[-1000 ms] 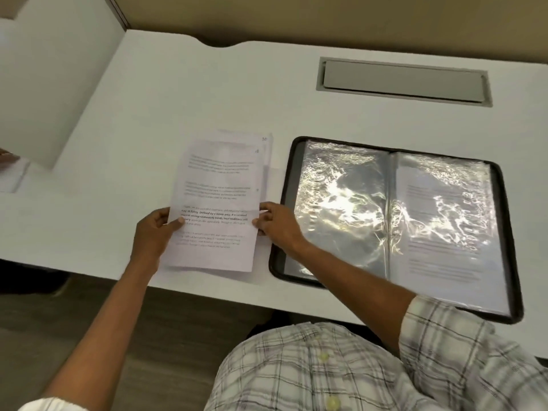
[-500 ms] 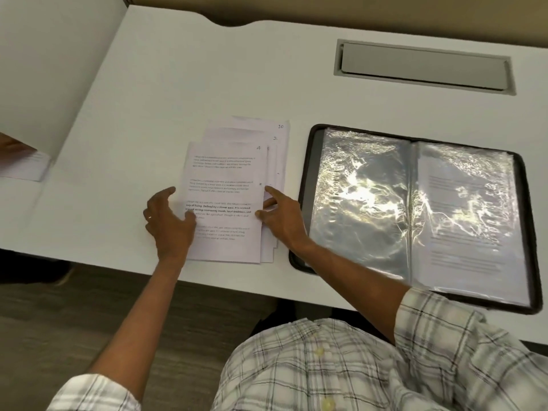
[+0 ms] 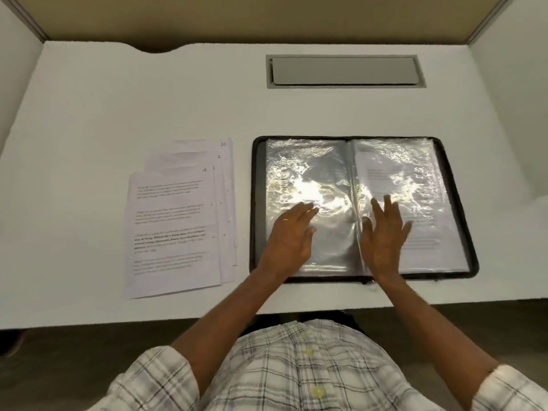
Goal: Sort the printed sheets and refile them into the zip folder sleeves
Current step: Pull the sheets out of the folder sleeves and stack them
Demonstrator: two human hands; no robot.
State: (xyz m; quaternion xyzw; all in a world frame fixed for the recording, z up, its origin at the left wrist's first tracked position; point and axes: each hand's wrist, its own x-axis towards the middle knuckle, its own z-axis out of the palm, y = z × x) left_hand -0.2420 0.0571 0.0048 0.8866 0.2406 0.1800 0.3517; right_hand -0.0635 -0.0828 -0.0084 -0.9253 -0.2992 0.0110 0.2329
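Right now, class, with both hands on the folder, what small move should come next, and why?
Probably the left hand should reach for the top sheet of the stack. It and the right hand lie flat, holding nothing, the left sleeve looks empty, the right sleeve already shows a printed page, and the stack lies beside the folder.

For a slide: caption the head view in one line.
Left hand and right hand spread over the open zip folder, printed sheets fanned beside it.
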